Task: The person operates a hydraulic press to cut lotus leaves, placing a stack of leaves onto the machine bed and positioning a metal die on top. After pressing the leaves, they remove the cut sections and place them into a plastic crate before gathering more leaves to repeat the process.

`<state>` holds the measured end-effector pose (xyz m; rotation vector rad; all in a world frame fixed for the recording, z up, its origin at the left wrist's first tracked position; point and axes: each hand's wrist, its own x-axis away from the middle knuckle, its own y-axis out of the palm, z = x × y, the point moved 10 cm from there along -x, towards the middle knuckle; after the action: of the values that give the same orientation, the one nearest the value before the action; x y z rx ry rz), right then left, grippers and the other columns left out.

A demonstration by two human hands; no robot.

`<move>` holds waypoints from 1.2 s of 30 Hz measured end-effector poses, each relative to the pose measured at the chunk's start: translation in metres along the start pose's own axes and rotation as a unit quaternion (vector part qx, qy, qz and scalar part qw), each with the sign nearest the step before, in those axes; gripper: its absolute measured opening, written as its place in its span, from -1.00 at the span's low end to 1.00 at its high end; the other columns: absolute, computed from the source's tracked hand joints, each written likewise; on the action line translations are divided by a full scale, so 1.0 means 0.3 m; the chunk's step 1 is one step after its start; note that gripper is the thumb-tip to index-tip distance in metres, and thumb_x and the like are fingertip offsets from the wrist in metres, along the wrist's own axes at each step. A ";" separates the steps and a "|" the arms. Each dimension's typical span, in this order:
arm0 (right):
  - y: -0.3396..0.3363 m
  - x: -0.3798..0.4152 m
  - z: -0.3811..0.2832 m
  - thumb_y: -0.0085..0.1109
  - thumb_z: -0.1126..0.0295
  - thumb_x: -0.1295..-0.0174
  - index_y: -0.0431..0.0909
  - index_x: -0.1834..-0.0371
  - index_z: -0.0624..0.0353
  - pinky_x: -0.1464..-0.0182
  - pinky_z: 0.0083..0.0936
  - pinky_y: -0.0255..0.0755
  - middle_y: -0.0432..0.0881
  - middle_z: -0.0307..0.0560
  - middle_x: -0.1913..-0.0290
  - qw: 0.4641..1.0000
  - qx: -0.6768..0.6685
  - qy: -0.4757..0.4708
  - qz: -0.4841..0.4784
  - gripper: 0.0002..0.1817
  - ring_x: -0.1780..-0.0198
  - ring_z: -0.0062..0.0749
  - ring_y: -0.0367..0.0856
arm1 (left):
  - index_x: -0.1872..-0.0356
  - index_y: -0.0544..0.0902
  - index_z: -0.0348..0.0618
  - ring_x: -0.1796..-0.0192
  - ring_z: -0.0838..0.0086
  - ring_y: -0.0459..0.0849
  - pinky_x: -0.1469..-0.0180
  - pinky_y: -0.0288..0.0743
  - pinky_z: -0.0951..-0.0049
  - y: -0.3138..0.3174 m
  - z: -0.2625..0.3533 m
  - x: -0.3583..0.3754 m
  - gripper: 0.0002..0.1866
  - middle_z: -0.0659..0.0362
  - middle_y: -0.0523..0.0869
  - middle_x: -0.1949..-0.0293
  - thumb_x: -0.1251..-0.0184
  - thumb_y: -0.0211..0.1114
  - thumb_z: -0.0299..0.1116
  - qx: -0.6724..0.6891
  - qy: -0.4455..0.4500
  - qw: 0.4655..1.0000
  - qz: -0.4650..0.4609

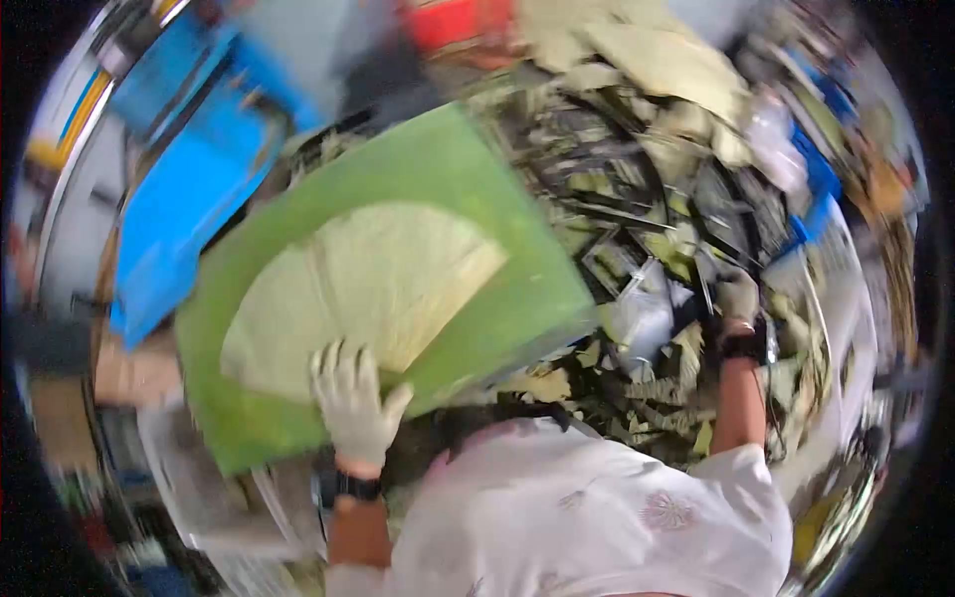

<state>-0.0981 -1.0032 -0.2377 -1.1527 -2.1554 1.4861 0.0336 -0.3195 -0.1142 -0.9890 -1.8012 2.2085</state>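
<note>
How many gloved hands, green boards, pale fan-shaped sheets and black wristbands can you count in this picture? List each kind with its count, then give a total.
Gloved hands: 2 (left hand, right hand)
Green board: 1
Pale fan-shaped sheet: 1
Black wristbands: 2 (left wristband, right wristband)
Total: 6

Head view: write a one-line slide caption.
Gloved left hand presses a leaf on a green board; right hand reaches into scraps.
</note>
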 end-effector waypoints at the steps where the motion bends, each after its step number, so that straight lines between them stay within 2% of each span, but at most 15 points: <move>1: -0.021 0.022 -0.077 0.26 0.42 -0.15 0.75 -0.04 0.20 0.05 -0.41 0.56 0.83 0.07 0.21 0.996 0.039 0.082 -0.017 -0.64 0.18 -0.25 0.79 | -0.23 0.51 -0.29 -0.37 -0.13 0.44 -0.48 0.20 -0.26 0.003 -0.009 -0.004 -0.35 -0.14 0.54 -0.25 -0.24 0.36 -0.03 0.004 -0.006 1.000 0.004; 4: 0.158 -0.120 -0.028 0.31 0.40 -0.15 0.69 -0.10 0.26 0.01 -0.36 0.56 0.81 0.08 0.12 0.992 -0.071 -0.016 -0.102 -0.58 0.08 -0.24 0.76 | -0.20 0.53 -0.27 -0.37 -0.10 0.42 -0.48 0.18 -0.26 0.007 -0.032 0.000 -0.31 -0.11 0.53 -0.23 -0.24 0.35 0.09 -0.001 -0.030 1.000 -0.004; 5: 0.060 -0.099 -0.181 0.37 0.25 -0.11 0.70 -0.14 0.12 -0.03 -0.30 0.57 0.80 0.10 0.14 0.975 0.199 0.043 -0.084 -0.52 0.08 -0.14 0.77 | -0.19 0.54 -0.26 -0.37 -0.08 0.42 -0.48 0.17 -0.25 0.008 -0.034 0.010 -0.30 -0.11 0.53 -0.23 -0.24 0.34 0.13 0.004 -0.031 1.000 0.000; 7: -0.014 -0.134 -0.422 0.42 0.11 -0.17 0.63 -0.23 0.12 -0.11 -0.24 0.55 0.69 0.26 -0.12 0.960 0.255 -0.110 0.016 -0.43 -0.09 -0.02 0.71 | -0.18 0.56 -0.24 -0.40 -0.05 0.40 -0.50 0.15 -0.24 -0.006 -0.036 0.011 -0.29 -0.08 0.53 -0.25 -0.20 0.36 0.16 0.018 -0.043 0.999 0.012; 11: 0.065 -0.044 -1.018 0.22 0.34 -0.43 0.51 -0.34 0.36 -0.31 -0.33 0.43 0.60 0.18 -0.28 0.934 -0.184 -0.290 -0.095 -0.52 -0.29 -0.17 0.58 | -0.17 0.57 -0.22 -0.40 -0.02 0.39 -0.51 0.13 -0.23 0.007 -0.062 0.042 -0.27 -0.06 0.53 -0.26 -0.17 0.37 0.18 0.026 -0.052 0.997 0.047; 13: 0.128 0.176 -1.372 0.28 0.22 -0.43 0.41 -0.42 0.34 -0.43 -0.24 0.32 0.55 0.27 -0.33 0.872 -0.314 -0.285 -0.243 -0.40 -0.36 0.01 0.54 | -0.18 0.57 -0.20 -0.41 -0.01 0.38 -0.53 0.09 -0.23 0.016 -0.062 0.047 -0.26 -0.05 0.53 -0.26 -0.15 0.37 0.20 0.030 -0.051 0.997 0.044; 15: 0.134 0.368 -1.670 0.22 0.23 -0.45 0.39 -0.43 0.35 -0.45 -0.20 0.32 0.56 0.25 -0.33 0.813 -0.189 -0.518 -0.187 -0.41 -0.38 0.06 0.52 | -0.19 0.57 -0.20 -0.41 0.01 0.38 -0.54 0.05 -0.22 0.022 -0.071 0.053 -0.24 -0.04 0.53 -0.26 -0.15 0.35 0.23 0.041 -0.055 0.997 0.033; 17: 0.211 0.471 -1.852 0.20 0.22 -0.44 0.38 -0.44 0.33 -0.44 -0.15 0.33 0.53 0.29 -0.36 0.778 -0.160 -0.586 -0.161 -0.40 -0.43 0.15 0.46 | -0.22 0.57 -0.20 -0.42 0.01 0.38 -0.55 0.04 -0.21 0.008 -0.071 0.060 -0.20 -0.05 0.53 -0.28 -0.22 0.26 0.31 0.040 -0.043 0.997 0.051; 19: 0.381 0.487 -1.944 0.19 0.11 -0.43 0.38 -0.44 0.27 -0.41 -0.07 0.37 0.51 0.31 -0.37 0.775 -0.179 -0.573 -0.197 -0.37 -0.42 0.23 0.44 | -0.27 0.54 -0.21 -0.43 0.00 0.38 -0.55 0.01 -0.27 0.002 -0.072 0.079 -0.16 -0.05 0.51 -0.31 -0.29 0.16 0.39 0.049 -0.026 0.995 0.081; 21: 0.511 0.509 -1.963 0.21 0.07 -0.41 0.42 -0.40 0.23 -0.35 -0.03 0.42 0.55 0.29 -0.30 0.839 0.007 -0.507 -0.196 -0.39 -0.35 0.24 0.49 | -0.30 0.53 -0.20 -0.45 0.00 0.38 -0.54 -0.04 -0.36 -0.002 -0.059 0.088 -0.12 -0.05 0.49 -0.34 -0.34 0.05 0.45 0.039 0.005 0.996 0.077; 26: 0.345 0.721 -1.897 0.30 0.16 -0.32 0.46 -0.33 0.22 -0.25 -0.02 0.47 0.60 0.22 -0.20 0.851 -0.026 -0.504 -0.147 -0.42 -0.24 0.24 0.55 | -0.26 0.56 -0.21 -0.37 0.05 0.44 -0.53 0.01 -0.41 -0.020 -0.064 0.120 -0.19 0.00 0.52 -0.26 -0.02 0.52 0.07 0.121 0.021 0.992 0.020; 31: 0.214 0.829 -1.715 0.36 0.21 -0.25 0.49 -0.31 0.25 -0.28 -0.11 0.47 0.61 0.24 -0.19 0.881 -0.075 -0.421 -0.203 -0.41 -0.23 0.22 0.57 | -0.15 0.61 -0.20 -0.30 0.11 0.51 -0.53 0.10 -0.33 -0.018 -0.110 0.194 -0.40 0.00 0.58 -0.17 -0.05 0.46 -0.17 0.101 0.046 0.990 0.086; 33: 0.208 0.811 -1.631 0.37 0.28 -0.26 0.51 -0.30 0.29 -0.32 -0.23 0.47 0.65 0.17 -0.19 0.877 -0.145 -0.368 -0.273 -0.43 -0.24 0.06 0.61 | -0.06 0.64 -0.21 -0.24 0.15 0.58 -0.53 0.12 -0.31 -0.044 -0.099 0.204 -0.53 0.02 0.62 -0.09 -0.10 0.40 -0.26 0.095 0.087 0.985 0.113; 34: 0.248 0.782 -1.560 0.38 0.31 -0.31 0.52 -0.31 0.31 -0.34 -0.32 0.46 0.66 0.07 -0.22 0.867 -0.261 -0.220 -0.363 -0.46 -0.25 -0.15 0.62 | -0.05 0.66 -0.22 -0.15 0.17 0.66 -0.54 0.14 -0.26 -0.060 -0.117 0.198 -0.59 0.07 0.71 0.00 -0.19 0.35 -0.27 0.139 0.070 0.982 0.109; 36: 0.155 0.783 -1.608 0.21 0.08 -0.48 0.49 -0.38 0.27 -0.35 -0.36 0.44 0.62 -0.03 -0.29 0.780 -0.443 -0.150 -0.417 -0.43 -0.28 -0.21 0.60 | -0.01 0.69 -0.21 -0.07 0.15 0.69 -0.49 0.23 -0.20 -0.140 -0.192 0.181 -0.66 0.04 0.73 0.03 -0.28 0.32 -0.26 0.222 0.003 0.965 0.139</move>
<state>0.0707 -0.5061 -0.1179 0.0451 -3.0625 0.2218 0.0105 -0.2338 -0.1023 -1.1908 -1.1286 2.6007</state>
